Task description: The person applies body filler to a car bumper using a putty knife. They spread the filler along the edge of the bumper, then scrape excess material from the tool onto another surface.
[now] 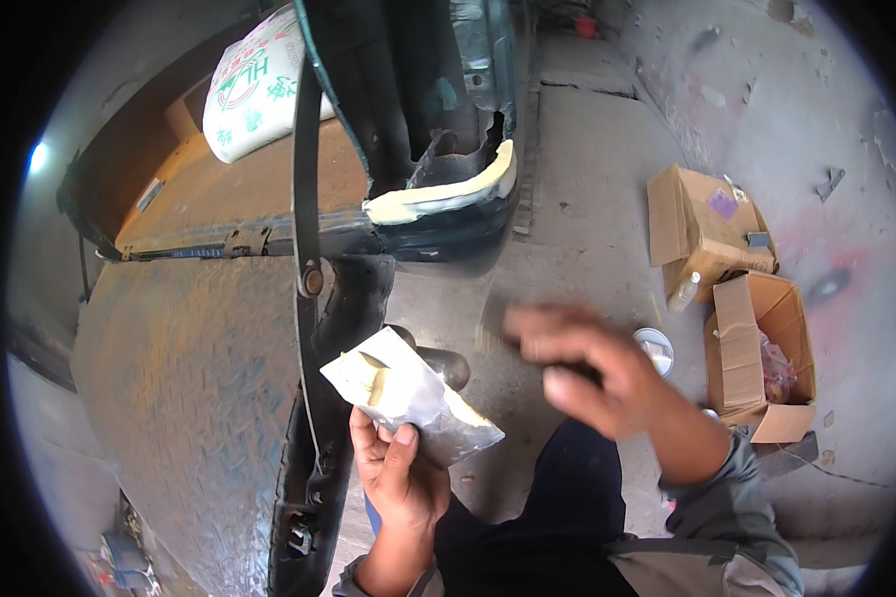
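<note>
My left hand grips a grey, flat putty board from below, thumb on its near edge. Cream-coloured putty covers much of the board's upper face and runs along its right edge. To the right of the board, my right hand is raised and smeared by motion, its fingers curled round a blurred dark flat tool. Ahead of both hands, a thick band of the same cream putty follows the curved lower edge of a dark metal vehicle body panel. Neither hand touches that panel.
On the left stands a rusty metal bed with a lowered tread-plate flap and a dark strap. A white sack lies on the bed. To the right are open cardboard boxes, a clear bottle and a round white tub.
</note>
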A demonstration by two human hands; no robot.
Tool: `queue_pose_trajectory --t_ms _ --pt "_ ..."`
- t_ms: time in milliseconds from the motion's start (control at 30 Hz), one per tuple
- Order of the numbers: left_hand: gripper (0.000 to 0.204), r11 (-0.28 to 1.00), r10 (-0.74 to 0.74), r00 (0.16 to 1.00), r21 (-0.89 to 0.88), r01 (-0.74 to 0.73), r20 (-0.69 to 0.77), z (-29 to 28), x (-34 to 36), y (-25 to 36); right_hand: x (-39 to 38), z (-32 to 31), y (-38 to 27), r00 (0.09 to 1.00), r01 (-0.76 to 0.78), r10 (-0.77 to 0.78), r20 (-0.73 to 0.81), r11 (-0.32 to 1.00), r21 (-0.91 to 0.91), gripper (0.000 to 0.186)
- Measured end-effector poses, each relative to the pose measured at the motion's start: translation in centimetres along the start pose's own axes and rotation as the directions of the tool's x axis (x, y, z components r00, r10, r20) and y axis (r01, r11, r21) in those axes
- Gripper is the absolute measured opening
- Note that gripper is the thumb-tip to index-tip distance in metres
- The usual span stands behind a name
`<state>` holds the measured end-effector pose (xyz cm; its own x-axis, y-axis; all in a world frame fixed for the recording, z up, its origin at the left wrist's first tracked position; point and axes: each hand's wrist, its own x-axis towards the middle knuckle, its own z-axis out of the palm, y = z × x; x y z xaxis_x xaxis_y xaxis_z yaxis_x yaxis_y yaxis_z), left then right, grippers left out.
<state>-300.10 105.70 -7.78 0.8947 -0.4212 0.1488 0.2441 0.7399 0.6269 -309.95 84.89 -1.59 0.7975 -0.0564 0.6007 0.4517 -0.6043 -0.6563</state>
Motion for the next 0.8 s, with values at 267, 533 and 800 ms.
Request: queue_pose_trajectory --t_ms 267,533,800 --pt "0.061 0.974 0.119 0.992 0.19 -0.126 0.047 3.2 1.1 -0.4 -7.3 1.8 3.2 0.95 -0.267 0.25 -0.188 0.961 -0.074 0.031" --pt "0.053 0.942 0.196 0.974 0.256 -0.219 0.113 4.3 0.7 -2.8 -4.0 1.4 -1.2 0.988 -0.091 0.001 -0.153 0.808 -0.583 0.029" --pt "0.052 0.884 0.208 0.962 0.387 -0.261 0.174 4.1 0.8 -2.1 -5.8 0.8 0.8 0.998 -0.052 0.064 -0.003 0.787 -0.615 0.028"
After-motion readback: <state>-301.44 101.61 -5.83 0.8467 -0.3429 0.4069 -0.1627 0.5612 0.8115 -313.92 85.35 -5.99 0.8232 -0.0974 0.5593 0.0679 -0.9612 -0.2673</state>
